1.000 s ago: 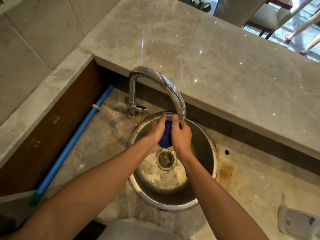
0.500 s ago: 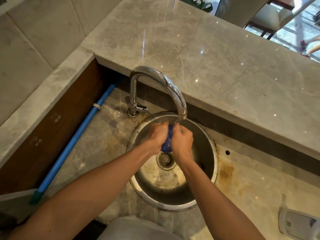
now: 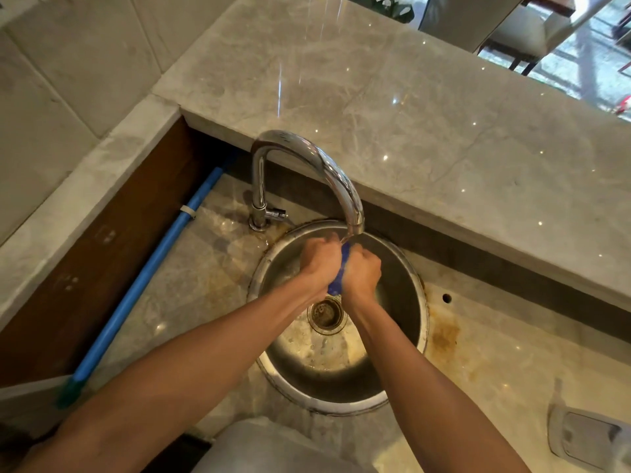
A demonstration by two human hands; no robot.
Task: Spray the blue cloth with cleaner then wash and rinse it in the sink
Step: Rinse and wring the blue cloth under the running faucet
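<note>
Marble counter [image 3: 426, 138] surrounds steel sink [image 3: 421, 322]; both hands [image 3: 341, 268] squeeze blue cloth [image 3: 336, 286].

Daylight from upper right, glare specks on counter [image 3: 392, 107] — wide-angle bending

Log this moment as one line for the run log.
stage: washing in sink | left hand: grips blue cloth | right hand: grips blue cloth | position: under faucet spout, above drain

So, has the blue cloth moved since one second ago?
Yes. The blue cloth is squeezed narrower between both hands and sits higher, closer to the faucet spout.
</note>
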